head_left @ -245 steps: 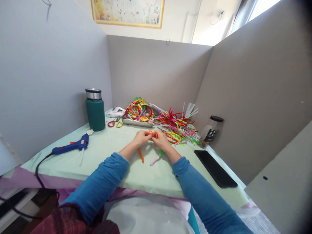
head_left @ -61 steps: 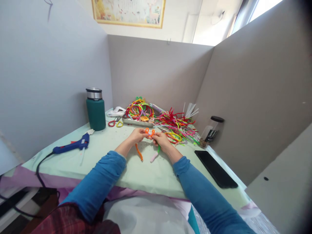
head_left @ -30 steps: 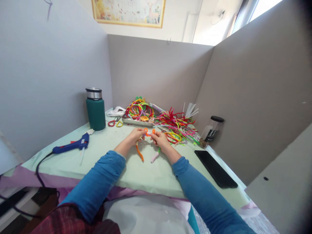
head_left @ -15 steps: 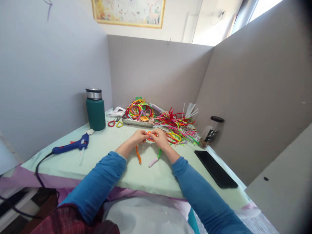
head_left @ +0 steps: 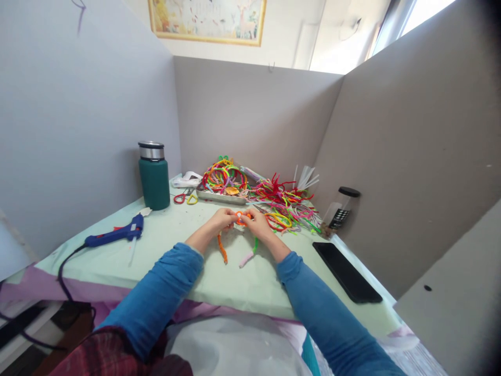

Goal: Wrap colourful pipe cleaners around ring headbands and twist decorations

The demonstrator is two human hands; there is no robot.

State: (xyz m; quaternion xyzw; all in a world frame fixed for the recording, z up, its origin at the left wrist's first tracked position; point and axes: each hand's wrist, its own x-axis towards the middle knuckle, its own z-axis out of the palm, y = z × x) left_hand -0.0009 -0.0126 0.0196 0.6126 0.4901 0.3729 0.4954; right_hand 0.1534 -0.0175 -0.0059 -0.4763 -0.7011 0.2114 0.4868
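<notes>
Both hands meet over the middle of the table. My left hand (head_left: pixel 223 219) pinches the left side of a small orange fuzzy piece (head_left: pixel 240 221), and my right hand (head_left: pixel 256 222) grips its right side. Fingertips hide part of it. Below my left hand an orange fuzzy strip (head_left: pixel 223 249) hangs or lies toward me. A green and pale pink strip (head_left: pixel 247 259) reaches down below my right hand. How these strips join the orange piece is hidden.
Behind the hands are a metal tray (head_left: pixel 221 197) of colourful rings and a heap of pipe cleaners (head_left: pixel 279 192). A green bottle (head_left: pixel 154 180) and blue glue gun (head_left: pixel 115 234) are left; a black phone (head_left: pixel 346 271) and clear jar (head_left: pixel 340 209) right.
The orange piece has shifted slightly between the fingertips and shows more of its ring-like shape. Both hands have otherwise hardly moved.
</notes>
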